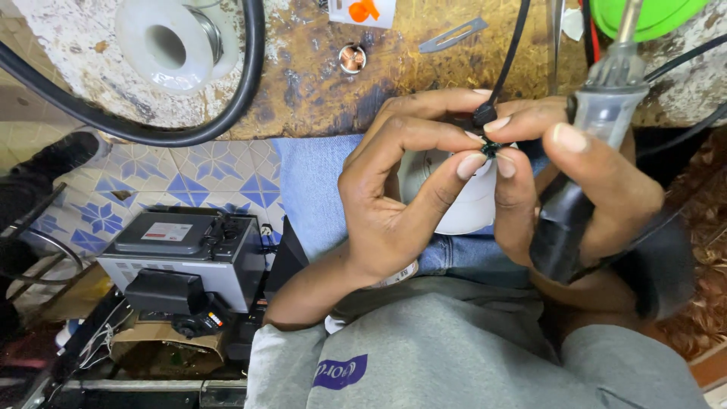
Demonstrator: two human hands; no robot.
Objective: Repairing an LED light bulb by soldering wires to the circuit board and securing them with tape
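Sleeves: grey sweatshirt (454, 356) nearest the camera, forearms rising from it over blue jeans (314, 189).
Left hand: the left hand (401, 189) is curled, thumb and forefinger tips pinched on a tiny dark part (489, 148) at the end of a thin black wire (509, 53); the other fingers are loosely bent.
Right hand: the right hand (583, 189) is wrapped round a soldering iron (598, 121), grey barrel and black grip, its metal shaft pointing away over the bench; its forefinger and thumb tips also meet at the dark part, touching the left fingertips.
Where the part is: held in the air over the lap, just in front of the bench edge, above a white rounded object (462, 204) that is mostly hidden.
Handling, as I judge it: the part looks very light, small and easy to drop or crush, so a fingertip pinch on its body suits it. The wire is limp and will tug sideways; hold it close to the joint. The iron is stiff and heavier; take it by the black grip, never the shaft.
Floor, left: a grey box-like machine (185, 254) on patterned tiles (189, 182).
Bench: worn bench (318, 83) carrying a solder spool (166, 45), a thick black cable (242, 98), a small copper-coloured round piece (352, 58), a blade (453, 35) and a green object (644, 15) at the far edge.
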